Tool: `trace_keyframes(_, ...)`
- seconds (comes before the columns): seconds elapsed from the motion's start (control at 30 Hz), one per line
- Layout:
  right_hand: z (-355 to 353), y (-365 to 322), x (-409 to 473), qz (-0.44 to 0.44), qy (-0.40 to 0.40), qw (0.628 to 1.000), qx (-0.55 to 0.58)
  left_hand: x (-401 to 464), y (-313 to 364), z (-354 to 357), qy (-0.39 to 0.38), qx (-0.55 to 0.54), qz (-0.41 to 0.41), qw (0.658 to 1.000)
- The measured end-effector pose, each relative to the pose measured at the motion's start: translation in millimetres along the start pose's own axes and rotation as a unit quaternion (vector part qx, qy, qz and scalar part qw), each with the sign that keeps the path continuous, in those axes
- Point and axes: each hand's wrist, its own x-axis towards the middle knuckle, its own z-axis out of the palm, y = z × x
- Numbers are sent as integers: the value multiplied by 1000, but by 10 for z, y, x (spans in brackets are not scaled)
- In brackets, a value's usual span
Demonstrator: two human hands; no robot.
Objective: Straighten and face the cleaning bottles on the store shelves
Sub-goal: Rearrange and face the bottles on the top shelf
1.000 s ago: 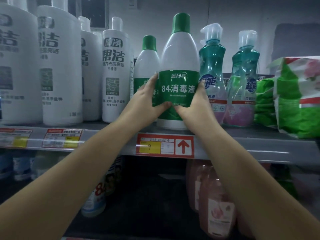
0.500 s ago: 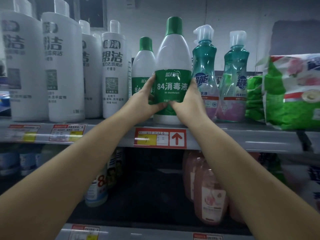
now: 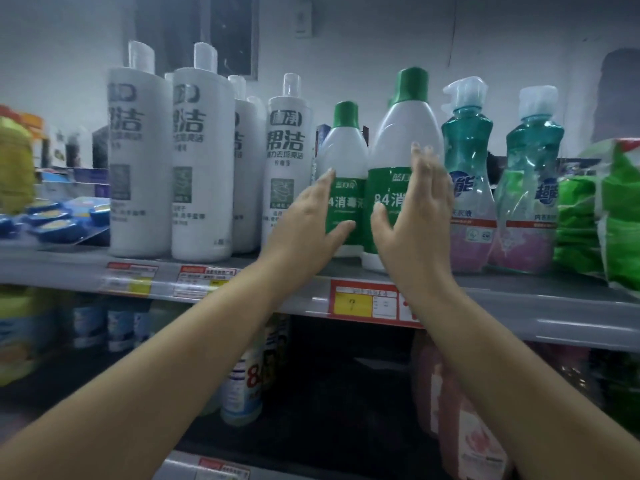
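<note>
Both hands have let go of the front disinfectant bottle (image 3: 403, 161); left hand (image 3: 308, 220), right hand (image 3: 415, 216) seemingly spread, empty.

Single head view, close to shelf (image 3: 554, 315), facing straight ahead, slightly upward; bottle row (image 3: 405, 161) at 12 o'clock, lower shelf level at 6 o'clock.

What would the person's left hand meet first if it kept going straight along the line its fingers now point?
Probably the smaller green-capped disinfectant bottle: the left hand, open, points up and forward at its green label, the thumb already close to or touching it. Depth is unclear, so contact cannot be confirmed.
</note>
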Motion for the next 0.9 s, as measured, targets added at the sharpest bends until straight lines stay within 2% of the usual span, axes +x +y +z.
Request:
trace_keyframes(0.07, 96, -200, 1, -38, -4, 999, 24, -67, -147, -167, 63, 31, 10, 998)
trace_keyframes(0.13, 224, -396, -2, -59, -41, 996, 56, -145, -322, -328, 120, 61, 25, 991)
trace_keyframes(0.27, 522, -698, 53, -40, -144, 980, 129, -299, -735, -594, 214, 109, 7, 971)
trace_keyframes(0.4, 853, -909, 134, 28, -221, 954, 198, -366, -1004, -756, 193, 48, -53, 979)
trace_keyframes(0.53, 1138, -1063, 151, 106, -285, 920, 248, -335, -1216, -832, 182, -2, -71, 981)
trace_keyframes(0.9, 1351, -1063, 94, 144, -274, 918, 249, -344, -1373, -738, 168, -27, -82, 982)
